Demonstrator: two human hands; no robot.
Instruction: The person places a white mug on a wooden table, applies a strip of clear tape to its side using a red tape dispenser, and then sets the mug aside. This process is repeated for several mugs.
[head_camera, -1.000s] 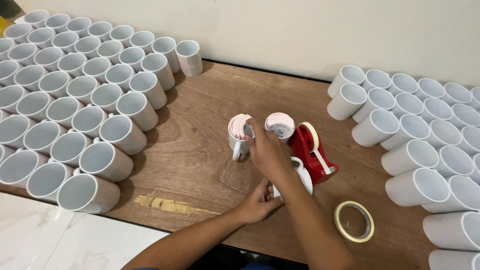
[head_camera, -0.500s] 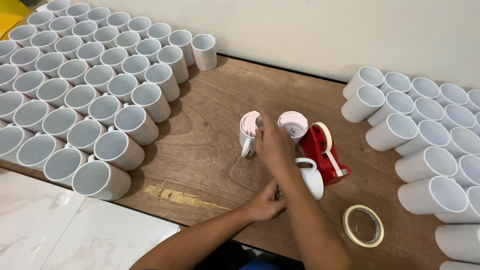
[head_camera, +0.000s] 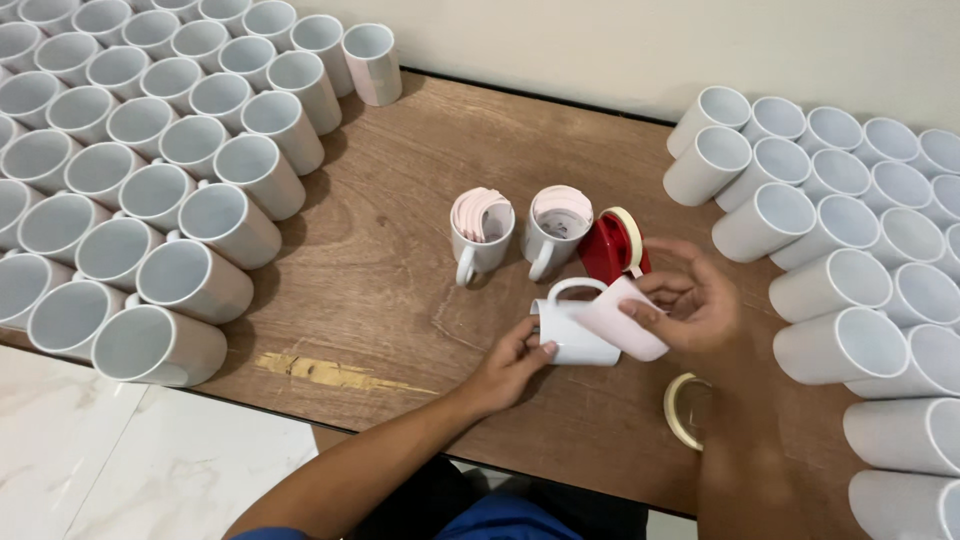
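Two big crowds of plain white ceramic mugs flank the brown wooden tabletop (head_camera: 380, 250): one upright block at the far left (head_camera: 150, 170), another lying on their sides at the right (head_camera: 850, 290). Between them stand two white mugs stuffed with rolled pinkish sheets (head_camera: 482, 225), with a red tape dispenser (head_camera: 612, 252) just beside them. A white handled mug (head_camera: 572, 335) lies on its side at the middle; the left hand (head_camera: 510, 365) grips its end. The right hand (head_camera: 695, 300), which half a second ago reached over the standing mugs, has drawn back and now pinches a curled pale-pink paper sheet (head_camera: 625, 318) against the lying mug. A cream tape roll (head_camera: 682, 410) lies near the front edge.
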